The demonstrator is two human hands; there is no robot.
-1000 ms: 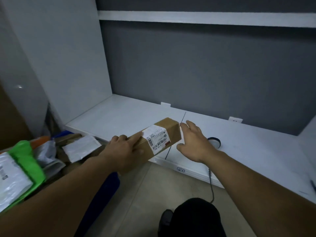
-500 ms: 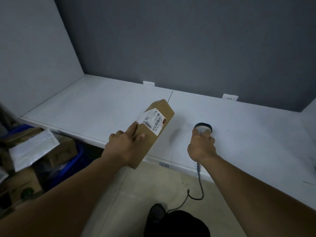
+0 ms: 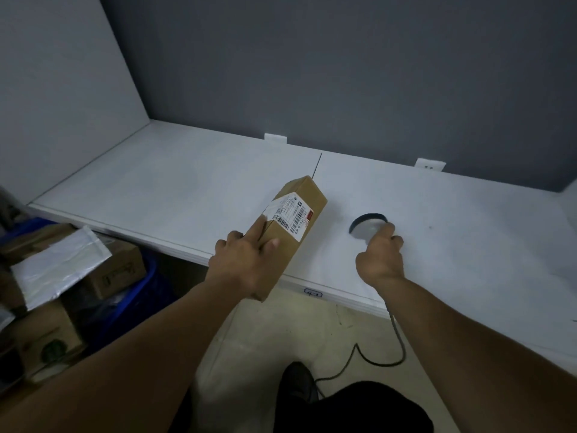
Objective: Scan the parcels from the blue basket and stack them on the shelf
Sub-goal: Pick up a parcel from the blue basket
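My left hand (image 3: pixel 243 264) grips a long brown cardboard parcel (image 3: pixel 299 214) by its near end. The parcel tilts up over the front edge of the white shelf (image 3: pixel 175 189), and its white barcode label (image 3: pixel 292 215) faces up and right. To the right of the parcel, my right hand (image 3: pixel 381 257) is closed around the handle of a corded barcode scanner (image 3: pixel 367 226), whose head points away from me over the shelf. The blue basket (image 3: pixel 146 276) stands at lower left, holding cardboard boxes and a white mailer.
A white plastic mailer (image 3: pixel 59 270) lies on top of cardboard boxes (image 3: pixel 115 270) in the basket. The scanner's cable (image 3: pixel 396 342) hangs off the shelf edge and loops on the floor. A grey back wall and a white side panel enclose the shelf. My dark shoe (image 3: pixel 296 382) is below.
My right hand has closed on the scanner and drawn it a little toward me and to the right. The parcel has tilted more steeply over the shelf edge.
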